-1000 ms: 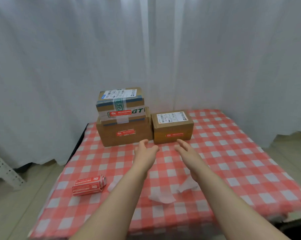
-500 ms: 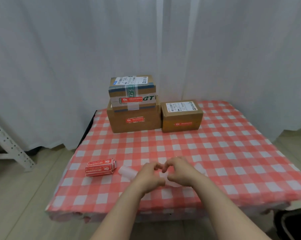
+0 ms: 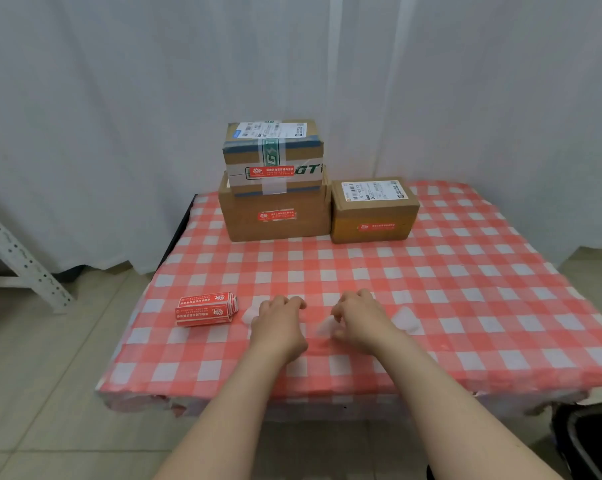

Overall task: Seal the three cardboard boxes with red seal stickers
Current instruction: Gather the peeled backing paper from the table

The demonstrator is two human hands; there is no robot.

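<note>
Red-printed bundle of seal stickers (image 3: 206, 310): lying on the checked tablecloth (image 3: 466, 271) near the front-left edge, just left of my left hand (image 3: 280, 327). I am judging it light, thin and floppy, with glossy faces likely to slide under a flat press. I would be taking it in a fingertip pinch at a free edge.

Cardboard boxes, three, at the back of the table: taped top box (image 3: 273, 148) sitting on the large box (image 3: 275, 230), with the small box (image 3: 374, 211) against its right side. Each is carrying one red sticker on its front face: top sticker (image 3: 272, 171), middle sticker (image 3: 277, 215), right sticker (image 3: 377, 226). I am reading the sealing as done. The boxes look stiff and light, best held by opposite side walls.

White backing scraps, three:
- First scrap (image 3: 249, 315) is peeking out left of the left hand.
- Second scrap (image 3: 325, 329) is lying at the fingers of the right hand (image 3: 358, 323).
- Third scrap (image 3: 407, 318) is lying to that hand's right.

All three look flimsy and are best pinched at a lifted corner.

Hands: both are lying knuckles-up, fingers curling down onto the cloth. I cannot tell whether either is pinching a scrap.

Change: half a second ago the hands were meeting fingertip to fingertip at the middle, and now they are lying apart. A second ago they were stretching out toward the boxes.
</note>
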